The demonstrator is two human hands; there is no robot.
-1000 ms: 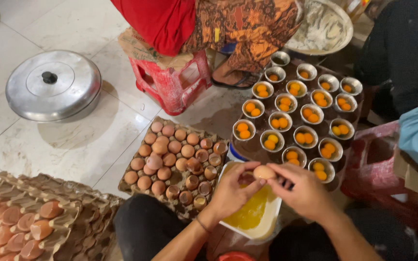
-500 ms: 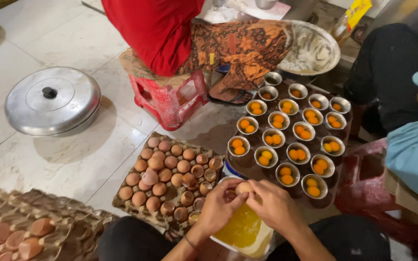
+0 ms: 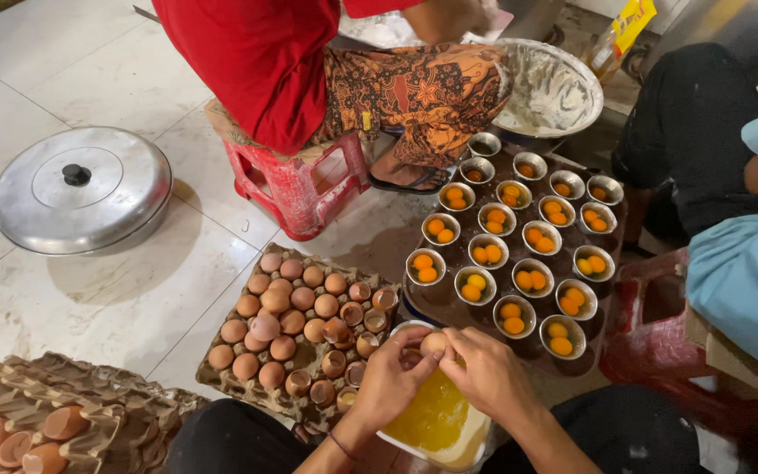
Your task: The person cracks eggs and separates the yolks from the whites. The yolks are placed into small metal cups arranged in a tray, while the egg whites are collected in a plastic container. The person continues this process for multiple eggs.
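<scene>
Centrally, brown egg [image 3: 434,343] pinched between fingertips of left hand [image 3: 394,379] and right hand [image 3: 487,376], held over white tub [image 3: 475,439] of yolk-yellow liquid, hemmed by egg tray [image 3: 296,338] and tray of small cups [image 3: 519,254]; open tiled floor [image 3: 107,303] leftward; yellow packet [image 3: 629,25], possibly labelled, at top.

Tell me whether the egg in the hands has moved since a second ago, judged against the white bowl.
No. The egg sits over the far rim of the white bowl as before; only the camera shifted.

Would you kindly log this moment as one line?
left hand + right hand: holding egg | over white tub of yolk | egg tray left
</scene>
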